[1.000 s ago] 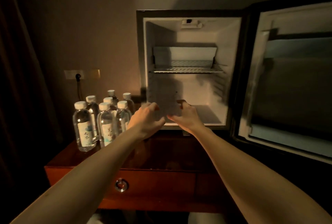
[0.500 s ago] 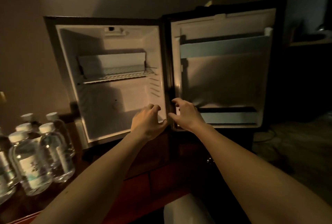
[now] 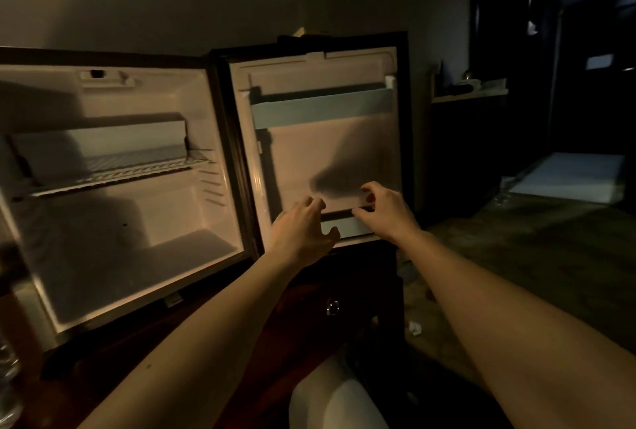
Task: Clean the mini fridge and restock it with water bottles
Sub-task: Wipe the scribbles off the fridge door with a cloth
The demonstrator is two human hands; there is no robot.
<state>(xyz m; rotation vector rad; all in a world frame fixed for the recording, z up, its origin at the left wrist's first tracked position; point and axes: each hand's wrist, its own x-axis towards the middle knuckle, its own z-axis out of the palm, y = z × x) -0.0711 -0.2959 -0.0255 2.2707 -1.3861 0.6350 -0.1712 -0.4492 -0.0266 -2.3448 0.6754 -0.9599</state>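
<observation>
I see the mini fridge standing on the dark wooden desk, its cabinet facing me at left and its door swung fully open to the right. Inside the cabinet, 1 wire shelf sits at mid height, with a pale freezer flap behind and above it. The cabinet floor below holds nothing that I can make out.

The inner face of the door carries 2 rails: an upper door rail and a lower door rail near the bottom edge.

My left hand is at the lower part of the door, left of the lower rail. Its fingers are loosely curled with the thumb spread toward the rail; I cannot tell whether they touch the door liner, and they hold nothing that I can see.

My right hand is just beside it, at the rail's right portion. Its fingers bend over the top of the rail and the thumb lies along the rail's dark upper edge, so the hand appears to pinch the rail there.

At the far left edge, part of 1 water bottle shows on the desk, well apart from both hands. A round drawer knob sits on the desk front below the door.
</observation>
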